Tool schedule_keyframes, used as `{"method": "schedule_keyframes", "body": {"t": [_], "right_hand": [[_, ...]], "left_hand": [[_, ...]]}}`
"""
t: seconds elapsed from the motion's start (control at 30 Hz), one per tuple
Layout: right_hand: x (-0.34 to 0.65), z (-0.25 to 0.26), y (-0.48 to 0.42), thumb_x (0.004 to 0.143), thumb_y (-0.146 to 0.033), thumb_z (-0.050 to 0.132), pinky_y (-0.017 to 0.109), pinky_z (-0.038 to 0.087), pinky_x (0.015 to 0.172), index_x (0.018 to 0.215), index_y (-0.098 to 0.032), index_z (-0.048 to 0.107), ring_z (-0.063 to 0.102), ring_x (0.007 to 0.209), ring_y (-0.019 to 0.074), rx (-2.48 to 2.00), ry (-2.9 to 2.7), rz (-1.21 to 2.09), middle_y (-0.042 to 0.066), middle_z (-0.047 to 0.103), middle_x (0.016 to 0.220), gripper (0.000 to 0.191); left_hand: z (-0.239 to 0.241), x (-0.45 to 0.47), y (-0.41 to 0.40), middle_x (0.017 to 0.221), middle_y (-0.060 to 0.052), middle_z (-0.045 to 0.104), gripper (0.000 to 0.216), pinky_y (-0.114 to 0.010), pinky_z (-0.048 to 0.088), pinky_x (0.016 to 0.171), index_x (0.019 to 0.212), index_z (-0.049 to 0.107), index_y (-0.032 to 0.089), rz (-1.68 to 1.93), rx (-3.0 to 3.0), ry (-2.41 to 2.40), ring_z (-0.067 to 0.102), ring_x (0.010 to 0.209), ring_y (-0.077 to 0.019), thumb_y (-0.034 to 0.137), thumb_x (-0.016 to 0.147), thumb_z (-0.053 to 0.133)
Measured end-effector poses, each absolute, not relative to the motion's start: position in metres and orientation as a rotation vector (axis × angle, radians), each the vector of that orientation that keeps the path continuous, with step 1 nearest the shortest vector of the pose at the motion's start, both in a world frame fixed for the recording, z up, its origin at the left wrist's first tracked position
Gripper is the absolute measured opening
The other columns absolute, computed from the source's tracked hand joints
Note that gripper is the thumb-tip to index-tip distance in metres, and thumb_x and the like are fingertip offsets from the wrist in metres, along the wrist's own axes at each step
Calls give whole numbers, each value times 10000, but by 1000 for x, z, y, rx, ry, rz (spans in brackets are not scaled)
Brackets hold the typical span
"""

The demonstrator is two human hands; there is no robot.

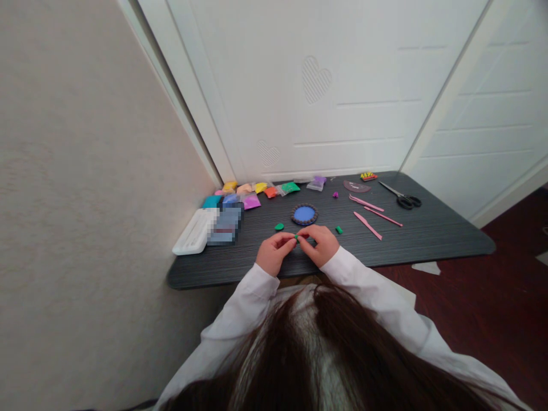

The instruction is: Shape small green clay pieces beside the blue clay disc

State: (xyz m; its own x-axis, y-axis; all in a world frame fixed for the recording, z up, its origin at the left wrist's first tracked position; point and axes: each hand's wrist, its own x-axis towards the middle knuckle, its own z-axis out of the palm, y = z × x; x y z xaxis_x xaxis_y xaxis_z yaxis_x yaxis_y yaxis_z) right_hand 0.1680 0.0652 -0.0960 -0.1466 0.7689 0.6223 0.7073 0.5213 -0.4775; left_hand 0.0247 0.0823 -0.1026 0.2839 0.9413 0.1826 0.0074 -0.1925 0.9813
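Both hands are meeting over the near part of the dark table (pixel 428 234). The left hand (pixel 273 251) and right hand (pixel 319 242) are pinching a small green clay piece (pixel 296 237) between their fingertips, fingers closed on it, palms curled inward. Just beyond the grip, a blue disc with a dark rim (pixel 304 214) is lying flat; a green lump (pixel 279 226) is sitting to the left of the grip and a green bit (pixel 339 230) to its right. Further right, pink modelling tools (pixel 367 224) and scissors (pixel 402 198) are resting; coloured clay bags (pixel 257 194) are lining the far left.
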Motion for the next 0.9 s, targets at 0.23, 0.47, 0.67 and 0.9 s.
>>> {"method": "schedule_keyframes", "body": {"t": [0.23,0.47,0.67,0.9], "right_hand": [[169,-96,66,738,-276,430,268,352,727,852,-204,553,524,752,119,-1194,-1882,90,8,602,797,183],[168,-97,67,736,-288,438,267,362,708,775,-193,559,527,731,121,-1222,-1862,85,10,602,752,159],[170,-68,58,728,-277,454,268,380,714,873,-196,545,525,741,119,-1133,-1773,201,13,595,768,189],[173,-21,15,753,-277,417,287,415,703,1000,-199,451,522,723,113,-957,-1500,598,20,557,793,262]], "left_hand": [[-102,25,81,638,5,565,194,-214,397,608,789,567,141,1136,1445,893,500,601,-84,263,641,540],[-102,25,83,663,-10,572,216,-224,401,610,828,548,134,1137,1405,877,511,618,-92,243,641,544],[-74,30,79,692,-15,586,217,-249,409,634,854,545,149,1223,1312,766,529,626,-98,203,644,542],[-19,40,50,650,12,585,145,-246,417,583,778,513,181,1308,1230,512,527,576,-93,155,639,546]]}}
